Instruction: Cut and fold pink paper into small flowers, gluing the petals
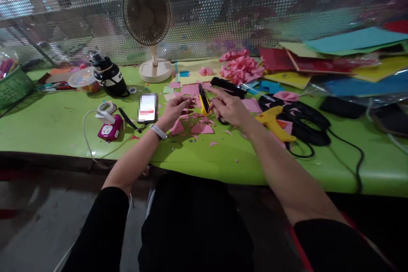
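My right hand (pixel 230 108) is closed round a yellow and black utility knife (pixel 203 101) that points away from me over the green table (pixel 47 123). My left hand (pixel 174 109) pinches a small pink paper piece (pixel 188 103) just left of the knife. Pink paper scraps (pixel 200 128) lie scattered below and between both hands. A white watch sits on my left wrist.
A phone (pixel 147 108) lies left of my hands, with a pink gadget (pixel 110 129) on a white cable. A yellow glue gun (pixel 274 123) and black cord lie right. A fan (pixel 147 25), black bottle (pixel 108 75), pink paper flowers (pixel 240 66) and coloured sheets (pixel 350 57) line the back.
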A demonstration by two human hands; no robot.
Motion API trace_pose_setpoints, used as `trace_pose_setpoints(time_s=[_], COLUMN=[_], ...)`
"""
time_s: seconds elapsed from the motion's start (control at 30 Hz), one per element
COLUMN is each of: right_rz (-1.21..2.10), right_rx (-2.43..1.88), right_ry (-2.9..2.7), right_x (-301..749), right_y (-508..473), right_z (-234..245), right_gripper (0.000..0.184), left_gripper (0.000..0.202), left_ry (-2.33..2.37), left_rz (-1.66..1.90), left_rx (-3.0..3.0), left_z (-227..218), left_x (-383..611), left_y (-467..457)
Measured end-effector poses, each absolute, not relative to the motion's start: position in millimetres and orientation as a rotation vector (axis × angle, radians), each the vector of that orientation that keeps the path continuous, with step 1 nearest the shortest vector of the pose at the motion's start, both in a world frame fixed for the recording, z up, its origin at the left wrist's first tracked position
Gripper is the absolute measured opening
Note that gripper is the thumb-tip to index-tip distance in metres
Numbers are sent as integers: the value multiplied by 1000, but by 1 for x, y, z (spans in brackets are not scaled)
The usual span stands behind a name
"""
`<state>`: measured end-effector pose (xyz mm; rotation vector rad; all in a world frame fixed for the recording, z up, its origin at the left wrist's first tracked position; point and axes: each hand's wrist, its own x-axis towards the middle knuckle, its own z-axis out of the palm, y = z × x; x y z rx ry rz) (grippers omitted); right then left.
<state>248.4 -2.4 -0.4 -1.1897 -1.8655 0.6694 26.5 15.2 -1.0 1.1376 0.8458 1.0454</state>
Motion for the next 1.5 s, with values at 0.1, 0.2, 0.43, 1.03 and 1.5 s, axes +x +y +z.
trace_pose_setpoints(time_s=[0.1, 0.2, 0.43, 1.03, 1.5], right_rz=[683, 736, 768, 841, 773], right_rx=[-1160, -1142, -1155, -1143, -1150], right_ry=[-1840, -1843, -1753, -1791, -1833], right_x=[246, 238, 222, 223, 224], right_y=[-8, -11, -12, -13, -15], right_z=[4, 0, -12, -7, -3], right_gripper=[48, 25, 24, 18, 19], left_gripper=[7, 6, 7, 24, 28], left_ry=[844, 813, 831, 846, 801], left_rz=[1062, 1047, 1032, 1034, 1064], left_rx=[1146, 1198, 1274, 1289, 1349], left_z=[-3, -4, -5, -3, -6], left_x=[27, 28, 31, 28, 27], left_y=[16, 16, 14, 11, 14])
